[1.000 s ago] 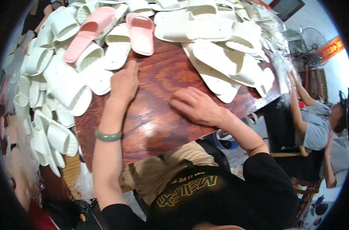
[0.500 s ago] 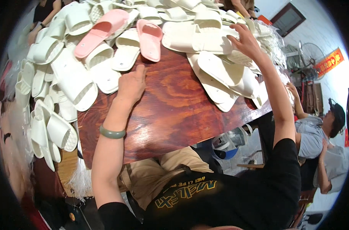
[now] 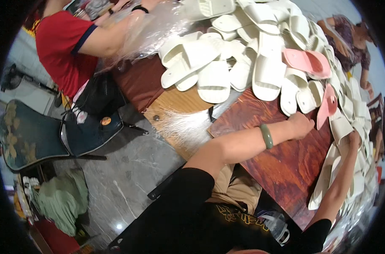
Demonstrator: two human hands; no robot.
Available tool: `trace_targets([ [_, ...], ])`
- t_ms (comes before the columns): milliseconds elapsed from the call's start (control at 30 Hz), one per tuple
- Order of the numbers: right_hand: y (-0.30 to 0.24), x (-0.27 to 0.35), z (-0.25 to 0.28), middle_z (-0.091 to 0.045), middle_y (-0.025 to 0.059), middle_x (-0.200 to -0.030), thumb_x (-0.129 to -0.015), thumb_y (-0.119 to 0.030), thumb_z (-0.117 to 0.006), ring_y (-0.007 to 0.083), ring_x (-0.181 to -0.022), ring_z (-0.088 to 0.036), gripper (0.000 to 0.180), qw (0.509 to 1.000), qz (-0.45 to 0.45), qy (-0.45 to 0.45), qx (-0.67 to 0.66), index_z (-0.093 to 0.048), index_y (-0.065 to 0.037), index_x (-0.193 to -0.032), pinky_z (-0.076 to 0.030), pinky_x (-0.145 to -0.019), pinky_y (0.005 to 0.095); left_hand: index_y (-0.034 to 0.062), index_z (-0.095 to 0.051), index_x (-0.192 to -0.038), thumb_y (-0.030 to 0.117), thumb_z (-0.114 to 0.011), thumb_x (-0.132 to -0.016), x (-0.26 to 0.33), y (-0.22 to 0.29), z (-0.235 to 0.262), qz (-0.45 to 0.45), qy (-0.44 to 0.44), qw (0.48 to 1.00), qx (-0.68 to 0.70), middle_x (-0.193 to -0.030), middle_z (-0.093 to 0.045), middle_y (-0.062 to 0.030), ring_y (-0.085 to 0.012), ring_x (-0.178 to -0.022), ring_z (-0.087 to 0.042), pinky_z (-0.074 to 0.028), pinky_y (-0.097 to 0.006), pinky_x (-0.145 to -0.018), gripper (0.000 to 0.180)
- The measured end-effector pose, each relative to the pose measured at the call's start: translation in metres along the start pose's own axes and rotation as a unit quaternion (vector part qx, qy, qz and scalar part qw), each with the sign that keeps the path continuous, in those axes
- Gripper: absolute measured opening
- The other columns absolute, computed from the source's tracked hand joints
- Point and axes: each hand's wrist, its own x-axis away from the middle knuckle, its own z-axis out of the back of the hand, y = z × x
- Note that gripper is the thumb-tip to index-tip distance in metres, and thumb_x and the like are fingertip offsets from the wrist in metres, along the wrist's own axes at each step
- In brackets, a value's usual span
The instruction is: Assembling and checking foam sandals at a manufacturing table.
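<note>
My left hand [image 3: 301,125], with a green bangle on its wrist, is over the reddish-brown wooden board [image 3: 281,169]. Its fingers are curled closed; whatever they may hold is hidden. Just beyond it lie a white slide slipper [image 3: 290,95] and a pink slipper [image 3: 327,106]. A second pink slipper [image 3: 306,61] rests farther back among the white ones. At the right edge of the board my right hand [image 3: 354,139] has its bent fingers at a white slipper [image 3: 341,128] in the pile, closed against its edge.
White slippers [image 3: 268,76] are heaped along the far and right sides. A co-worker in a red top [image 3: 65,51] handles clear plastic [image 3: 154,34] at the far left. White threads [image 3: 184,127] hang over a lighter wooden surface. A dark chair [image 3: 31,133] stands left.
The view has swung left, bringing the co-worker in red and the chair into sight. My right hand has gone from spread fingers above the slippers to fingers closed at a white slipper.
</note>
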Motion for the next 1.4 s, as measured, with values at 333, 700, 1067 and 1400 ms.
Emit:
trace_targets([
  [333,-0.003,0.005,0.0,-0.055,0.0003,-0.077,-0.084,-0.015,-0.052,0.0078,-0.059,-0.049,0.027,0.882,-0.135,0.085,-0.444,-0.058,-0.004,-0.108,-0.04,-0.052,0.0225,-0.0028,-0.051,-0.09,0.011,-0.052,-0.075,0.004,-0.015,-0.009,-0.002,0.026,1.0,-0.009,-0.07,-0.063,-0.0149,-0.0291,-0.067,-0.064,-0.048,-0.04,-0.056,0.02],
  [700,-0.028,0.0,-0.021,-0.06,0.0094,-0.103,-0.081,-0.024,-0.062,0.016,-0.084,-0.057,0.056,0.93,-0.078,-0.077,-0.352,-0.044,-0.003,-0.129,-0.044,-0.073,0.0261,-0.0012,-0.051,-0.089,0.01,-0.051,-0.076,0.007,-0.011,-0.008,-0.003,0.031,0.999,-0.032,-0.068,-0.063,-0.0145,-0.0285,-0.065,-0.064,-0.049,-0.04,-0.056,0.018],
  [1067,-0.024,-0.03,-0.054,-0.057,0.0133,-0.116,-0.083,-0.018,-0.056,0.0243,-0.108,-0.052,0.048,0.955,0.008,-0.083,-0.286,-0.045,0.0,-0.126,-0.04,-0.09,0.0304,-0.0008,-0.049,-0.087,0.011,-0.049,-0.076,0.009,-0.01,-0.004,-0.014,0.033,0.999,-0.018,-0.063,-0.06,-0.0151,-0.0315,-0.06,-0.062,-0.047,-0.042,-0.052,0.016],
  [1400,-0.077,-0.004,-0.044,-0.055,0.0191,-0.118,-0.075,-0.017,-0.048,0.0333,-0.113,-0.049,0.052,0.977,-0.121,0.173,0.012,-0.049,-0.017,-0.127,-0.036,-0.098,0.0389,-0.0009,-0.047,-0.088,0.01,-0.041,-0.084,-0.011,0.004,-0.01,-0.025,0.034,0.999,0.01,-0.066,-0.061,-0.0195,-0.0347,-0.063,-0.063,-0.049,-0.046,-0.053,0.013],
])
